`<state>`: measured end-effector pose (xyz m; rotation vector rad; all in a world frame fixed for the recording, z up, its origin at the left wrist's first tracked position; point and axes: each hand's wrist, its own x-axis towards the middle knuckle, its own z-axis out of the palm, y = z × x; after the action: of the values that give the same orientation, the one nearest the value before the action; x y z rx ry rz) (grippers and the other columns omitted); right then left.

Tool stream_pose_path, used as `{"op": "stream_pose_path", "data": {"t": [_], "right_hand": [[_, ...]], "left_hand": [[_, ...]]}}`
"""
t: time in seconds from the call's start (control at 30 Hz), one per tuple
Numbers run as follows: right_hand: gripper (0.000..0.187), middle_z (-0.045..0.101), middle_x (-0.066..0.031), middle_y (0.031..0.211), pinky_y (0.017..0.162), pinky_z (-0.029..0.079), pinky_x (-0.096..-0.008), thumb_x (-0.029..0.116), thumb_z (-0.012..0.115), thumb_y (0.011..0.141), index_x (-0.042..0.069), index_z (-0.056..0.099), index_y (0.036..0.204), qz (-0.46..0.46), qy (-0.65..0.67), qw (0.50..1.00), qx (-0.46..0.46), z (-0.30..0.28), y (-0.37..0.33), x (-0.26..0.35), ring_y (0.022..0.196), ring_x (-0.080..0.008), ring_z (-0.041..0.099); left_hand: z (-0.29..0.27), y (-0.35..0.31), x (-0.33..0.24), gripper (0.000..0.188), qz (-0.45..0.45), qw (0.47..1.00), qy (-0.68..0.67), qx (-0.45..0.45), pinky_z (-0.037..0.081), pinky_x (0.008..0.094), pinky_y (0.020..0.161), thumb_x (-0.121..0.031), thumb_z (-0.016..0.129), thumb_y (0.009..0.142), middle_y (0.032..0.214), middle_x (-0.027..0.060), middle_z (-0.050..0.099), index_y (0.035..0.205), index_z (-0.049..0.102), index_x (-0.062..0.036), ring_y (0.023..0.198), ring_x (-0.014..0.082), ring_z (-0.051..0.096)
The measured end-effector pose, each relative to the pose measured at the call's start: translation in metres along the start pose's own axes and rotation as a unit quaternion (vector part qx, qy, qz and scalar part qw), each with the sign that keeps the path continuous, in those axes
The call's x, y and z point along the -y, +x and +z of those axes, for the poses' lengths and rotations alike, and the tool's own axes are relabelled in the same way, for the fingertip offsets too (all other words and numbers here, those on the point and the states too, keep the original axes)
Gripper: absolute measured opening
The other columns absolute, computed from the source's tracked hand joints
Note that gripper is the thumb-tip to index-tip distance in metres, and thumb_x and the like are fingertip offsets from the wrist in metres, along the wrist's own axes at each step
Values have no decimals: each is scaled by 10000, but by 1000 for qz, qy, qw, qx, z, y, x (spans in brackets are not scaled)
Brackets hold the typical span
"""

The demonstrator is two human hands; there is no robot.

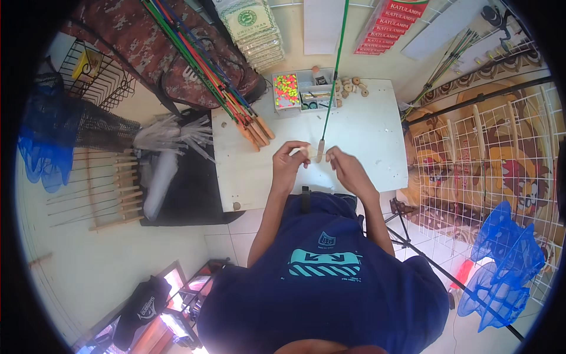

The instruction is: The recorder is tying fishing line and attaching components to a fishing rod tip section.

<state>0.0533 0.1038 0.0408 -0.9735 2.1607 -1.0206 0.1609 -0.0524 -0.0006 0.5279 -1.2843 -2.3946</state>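
Observation:
A thin green fishing rod point(336, 71) stands over the white table, its short wooden handle point(321, 151) between my two hands. Just left of that handle, my left hand point(286, 164) is closed, thumb and fingers pinched around a small pale piece too small to name. To the handle's right, my right hand point(352, 172) has its fingertips drawn together in a pinch. Whatever lies in it, if anything, is too fine to make out. Neither hand clearly grips the handle.
On the white table point(365, 141), a divided tray point(316, 108) holds pink and yellow beads and small parts. Round wooden pieces point(352, 86) lie beside it. Several rods with wooden handles point(253, 133) lean at the left. Blue nets point(501, 265) hang at the right.

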Motion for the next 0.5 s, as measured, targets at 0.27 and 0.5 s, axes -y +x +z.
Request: {"op": "stream_pose_path", "data": {"t": [0.27, 0.5], "right_hand": [[157, 529, -71, 707, 657, 441, -289, 128, 404, 998, 15, 511, 977, 3, 226, 974, -26, -4, -6, 8, 662, -154, 524], [183, 528, -22, 737, 625, 405, -233, 90, 368, 961, 14, 529, 916, -4, 212, 958, -192, -24, 4, -4, 679, -83, 495]], "left_hand": [[-30, 4, -3, 171, -3, 992, -39, -120, 435, 239, 651, -134, 615, 925, 917, 34, 600, 1058, 601, -27, 711, 101, 529], [-73, -2, 42, 225, -92, 938, 315, -113, 452, 232, 668, -145, 690, 853, 998, 40, 601, 1036, 625, -31, 746, 86, 562]]}}
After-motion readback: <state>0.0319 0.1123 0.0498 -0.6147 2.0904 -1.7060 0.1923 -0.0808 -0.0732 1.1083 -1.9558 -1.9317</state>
